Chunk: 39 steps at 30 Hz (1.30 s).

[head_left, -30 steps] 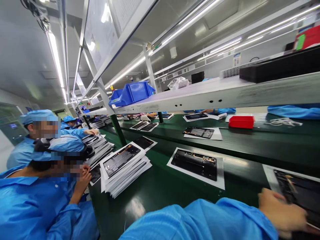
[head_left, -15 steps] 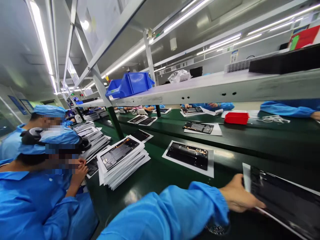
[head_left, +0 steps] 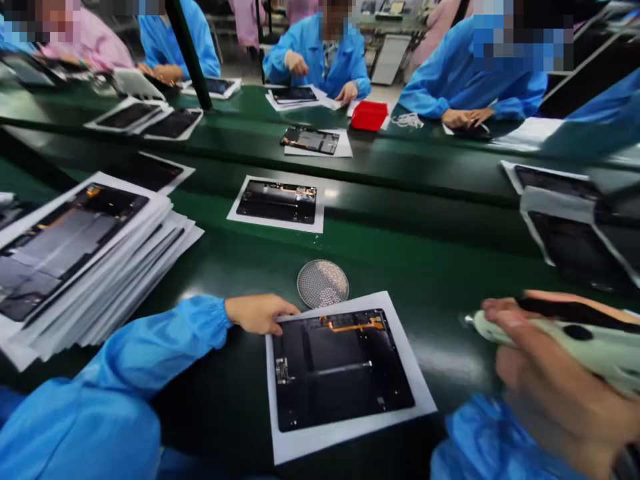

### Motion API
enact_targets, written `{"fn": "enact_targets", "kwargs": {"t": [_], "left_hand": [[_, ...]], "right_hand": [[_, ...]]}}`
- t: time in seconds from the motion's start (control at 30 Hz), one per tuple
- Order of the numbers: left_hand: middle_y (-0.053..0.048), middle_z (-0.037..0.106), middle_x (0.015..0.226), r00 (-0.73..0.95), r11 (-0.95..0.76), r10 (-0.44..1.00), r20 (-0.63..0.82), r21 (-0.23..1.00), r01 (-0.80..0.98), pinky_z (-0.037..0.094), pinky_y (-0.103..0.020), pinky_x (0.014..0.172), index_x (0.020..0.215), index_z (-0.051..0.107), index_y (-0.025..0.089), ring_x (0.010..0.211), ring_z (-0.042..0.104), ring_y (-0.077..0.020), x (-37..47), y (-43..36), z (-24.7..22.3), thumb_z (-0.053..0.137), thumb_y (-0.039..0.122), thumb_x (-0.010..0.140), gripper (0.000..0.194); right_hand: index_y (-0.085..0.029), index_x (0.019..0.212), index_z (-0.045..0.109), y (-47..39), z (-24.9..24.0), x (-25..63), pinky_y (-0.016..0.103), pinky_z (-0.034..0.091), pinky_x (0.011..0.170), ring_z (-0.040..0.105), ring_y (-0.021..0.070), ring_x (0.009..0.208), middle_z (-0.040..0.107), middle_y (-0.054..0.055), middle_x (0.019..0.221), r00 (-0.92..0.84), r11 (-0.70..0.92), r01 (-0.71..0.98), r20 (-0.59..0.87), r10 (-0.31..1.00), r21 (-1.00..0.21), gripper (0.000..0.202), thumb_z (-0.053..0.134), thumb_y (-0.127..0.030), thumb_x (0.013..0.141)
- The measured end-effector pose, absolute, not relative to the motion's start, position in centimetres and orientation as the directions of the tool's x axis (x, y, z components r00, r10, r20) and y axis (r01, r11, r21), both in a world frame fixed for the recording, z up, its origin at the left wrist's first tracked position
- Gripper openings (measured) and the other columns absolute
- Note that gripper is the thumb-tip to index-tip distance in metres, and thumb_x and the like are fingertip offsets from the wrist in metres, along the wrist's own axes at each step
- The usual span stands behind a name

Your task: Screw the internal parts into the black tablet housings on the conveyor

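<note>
Panel (head_left: 340,380) on sheet (head_left: 320,438); left fingers (head_left: 285,307) clamp panel corner; right fingers (head_left: 510,323) clamp screwdriver (head_left: 575,345)

Left hand (head_left: 257,313) palm down, right hand (head_left: 557,383) in a curled grip

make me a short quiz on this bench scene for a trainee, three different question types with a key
1. Multiple choice: what does the person's right hand hold? (a) a red tray (b) a pale green tool (c) a stack of papers
2. True or false: the round perforated disc lies beyond the nearest black panel.
3. Fill the gap: the person's left hand is at that panel's far ____ corner.

Key: 1. b; 2. true; 3. left
</note>
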<state>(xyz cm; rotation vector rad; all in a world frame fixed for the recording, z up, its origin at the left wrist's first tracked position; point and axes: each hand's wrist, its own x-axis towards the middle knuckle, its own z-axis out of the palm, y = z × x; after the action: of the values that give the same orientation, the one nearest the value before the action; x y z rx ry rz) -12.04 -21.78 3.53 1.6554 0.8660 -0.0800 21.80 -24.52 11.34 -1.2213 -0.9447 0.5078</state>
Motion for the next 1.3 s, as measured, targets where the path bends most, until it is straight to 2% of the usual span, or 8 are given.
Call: {"fn": "enact_targets", "kwargs": {"t": [0.1, 0.23, 0.37, 0.6, 0.73, 0.9, 1.2, 1.3], "left_hand": [[-0.006, 0.071, 0.102, 0.737, -0.389, 0.575, -0.356, 0.674, 0.628, 0.049, -0.026, 0.076, 0.116, 0.068, 0.017, 0.089, 0.066, -0.0191, -11.7, -21.7, 4.3, 0.057, 0.003, 0.081, 0.039], [-0.008, 0.066, 0.094, 0.788, -0.578, 0.566, -0.243, 0.564, 0.590, 0.049, -0.027, 0.066, 0.103, 0.070, 0.014, 0.077, 0.065, -0.0192, -9.5, -23.0, 3.6, 0.056, -0.001, 0.077, 0.032], [-0.010, 0.065, 0.095, 0.843, -0.729, 0.519, -0.142, 0.441, 0.524, 0.053, -0.033, 0.067, 0.098, 0.068, 0.009, 0.080, 0.065, -0.0240, -7.9, -24.4, 3.2, 0.060, 0.002, 0.077, 0.024], [-0.011, 0.064, 0.092, 0.759, -0.710, 0.640, -0.116, 0.288, 0.643, 0.054, -0.037, 0.069, 0.097, 0.066, 0.010, 0.078, 0.061, -0.0237, -10.3, -24.6, 4.5, 0.060, 0.001, 0.079, 0.020], [-0.011, 0.063, 0.089, 0.756, -0.713, 0.652, -0.054, 0.296, 0.636, 0.054, -0.041, 0.068, 0.097, 0.066, 0.008, 0.080, 0.061, -0.0271, -9.8, -24.9, 4.0, 0.065, 0.010, 0.078, 0.019], [-0.009, 0.063, 0.081, 0.750, -0.730, 0.659, 0.057, 0.291, 0.619, 0.053, -0.038, 0.062, 0.088, 0.066, 0.009, 0.073, 0.061, -0.0250, -8.7, -25.2, 2.8, 0.058, 0.004, 0.082, 0.011], [-0.009, 0.062, 0.079, 0.758, -0.713, 0.652, -0.004, 0.338, 0.614, 0.051, -0.036, 0.060, 0.085, 0.063, 0.010, 0.071, 0.060, -0.0243, -8.8, -25.2, 3.2, 0.059, 0.004, 0.078, 0.011], [-0.009, 0.060, 0.081, 0.726, -0.713, 0.680, 0.100, 0.322, 0.623, 0.049, -0.036, 0.060, 0.090, 0.063, 0.010, 0.072, 0.059, -0.0239, -8.6, -25.2, 3.3, 0.055, 0.005, 0.082, 0.012]], "right_hand": [[-0.018, 0.085, 0.071, -23.3, 10.9, 19.5, 0.044, 0.054, 0.077, 0.061, 0.0186, 0.059, 0.065, 0.000, 0.062, 0.385, 0.340, 0.063, 0.337, 0.859, -0.938, 0.031, 0.085, -0.017, 0.057], [-0.020, 0.088, 0.071, -22.6, 10.6, 17.0, 0.042, 0.054, 0.075, 0.061, 0.0177, 0.061, 0.065, 0.000, 0.061, 0.184, 0.322, -0.038, 0.310, 0.933, -0.946, 0.024, 0.078, -0.015, 0.065], [-0.024, 0.098, 0.071, -21.6, 9.9, 14.3, 0.041, 0.056, 0.078, 0.062, 0.0161, 0.065, 0.066, -0.001, 0.065, 0.042, 0.313, -0.116, 0.310, 0.950, -0.943, 0.030, 0.073, -0.010, 0.071], [-0.022, 0.099, 0.068, -20.3, 6.2, 10.6, 0.037, 0.054, 0.072, 0.061, 0.0149, 0.066, 0.063, -0.002, 0.065, -0.009, 0.226, -0.168, 0.231, 0.973, -0.960, 0.027, 0.067, -0.007, 0.076], [-0.021, 0.098, 0.068, -20.2, 5.5, 10.2, 0.037, 0.054, 0.072, 0.060, 0.0146, 0.064, 0.062, -0.003, 0.063, -0.010, 0.220, -0.149, 0.224, 0.975, -0.964, 0.027, 0.065, -0.006, 0.076], [-0.020, 0.099, 0.069, -20.2, 5.6, 10.2, 0.036, 0.055, 0.072, 0.061, 0.0144, 0.064, 0.063, -0.002, 0.064, -0.015, 0.228, -0.131, 0.232, 0.973, -0.965, 0.030, 0.063, -0.003, 0.075], [-0.018, 0.094, 0.068, -19.9, 5.6, 9.9, 0.037, 0.054, 0.070, 0.060, 0.0141, 0.061, 0.062, -0.003, 0.062, -0.014, 0.231, -0.095, 0.234, 0.972, -0.968, 0.027, 0.062, -0.002, 0.073], [-0.019, 0.091, 0.068, -19.9, 5.3, 9.9, 0.037, 0.053, 0.069, 0.059, 0.0144, 0.061, 0.062, -0.003, 0.061, -0.009, 0.240, -0.096, 0.242, 0.970, -0.966, 0.025, 0.063, -0.002, 0.073]]}}
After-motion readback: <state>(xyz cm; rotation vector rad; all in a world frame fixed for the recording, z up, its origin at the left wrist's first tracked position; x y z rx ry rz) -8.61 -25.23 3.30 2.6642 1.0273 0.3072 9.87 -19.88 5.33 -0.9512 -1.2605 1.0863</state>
